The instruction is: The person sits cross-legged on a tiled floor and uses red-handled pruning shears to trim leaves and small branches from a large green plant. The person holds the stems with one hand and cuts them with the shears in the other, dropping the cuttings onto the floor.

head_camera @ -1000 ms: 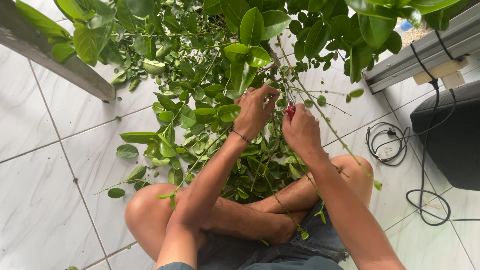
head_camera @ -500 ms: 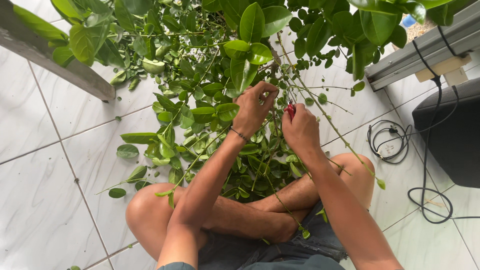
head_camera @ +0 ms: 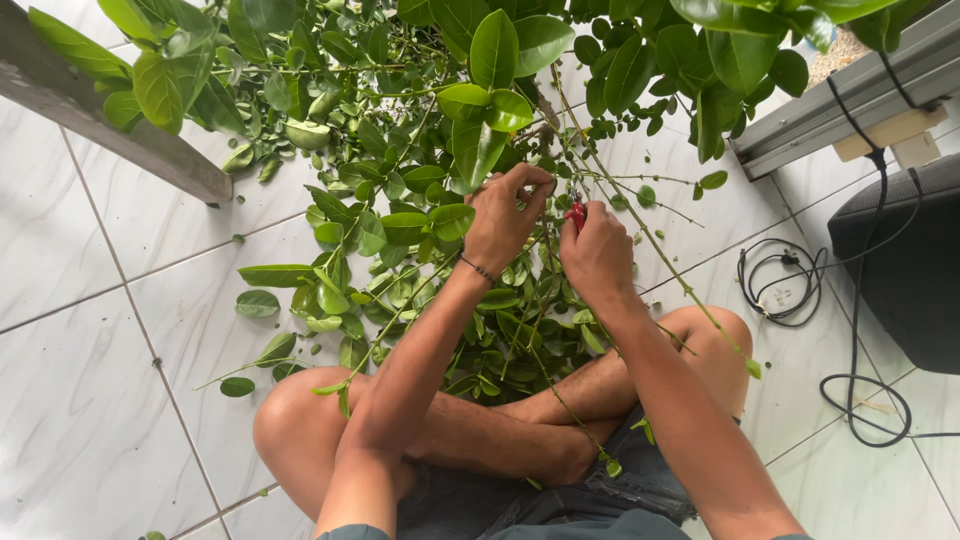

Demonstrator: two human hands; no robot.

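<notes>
Since a second ago our hands barely shifted: our left hand [head_camera: 505,215] still pinches a leafy branch [head_camera: 560,130] at twelve o'clock, our right hand [head_camera: 598,255] grips red pruners [head_camera: 577,212] closed beside it, so trimming continues.

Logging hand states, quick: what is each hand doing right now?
Left hand: closed, pinching a thin green stem.
Right hand: closed on red-handled clippers.

Both forearms reach up and forward from the crossed bare legs — toward twelve o'clock. The left hand [head_camera: 503,215] is curled, fingertips pinched together at its one o'clock. The right hand [head_camera: 597,252] sits just beside it — fist closed, knuckles up.
</notes>
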